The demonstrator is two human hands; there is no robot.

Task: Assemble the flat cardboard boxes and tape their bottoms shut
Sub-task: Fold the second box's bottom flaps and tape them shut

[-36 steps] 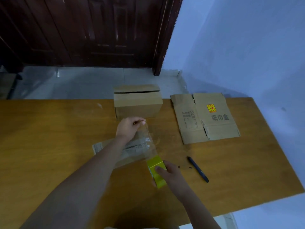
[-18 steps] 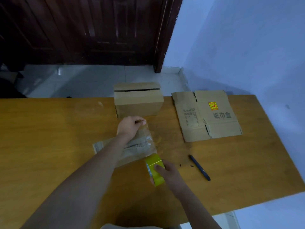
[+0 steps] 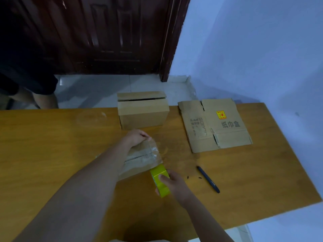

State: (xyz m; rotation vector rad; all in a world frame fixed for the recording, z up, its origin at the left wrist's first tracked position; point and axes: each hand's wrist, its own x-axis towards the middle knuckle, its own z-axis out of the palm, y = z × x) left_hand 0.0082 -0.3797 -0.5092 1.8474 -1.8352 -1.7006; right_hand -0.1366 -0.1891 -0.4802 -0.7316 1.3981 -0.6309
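My right hand grips a yellow-green roll of clear tape near the table's front. A stretch of clear tape runs from the roll up to my left hand, which pinches its free end. Beneath the tape and my left forearm lies a flattened cardboard box, mostly hidden. An assembled cardboard box stands at the far edge of the table, its top flaps slightly apart. Another flat box with a yellow sticker and printed characters lies to the right.
A dark pen lies on the wooden table right of my right hand, with small dark specks beside it. A person's legs stand beyond the table at far left. A dark door and blue wall are behind.
The roll in my right hand has shifted slightly closer to the flat box. A person's legs have come into view at far left. My left hand still pinches the tape end.
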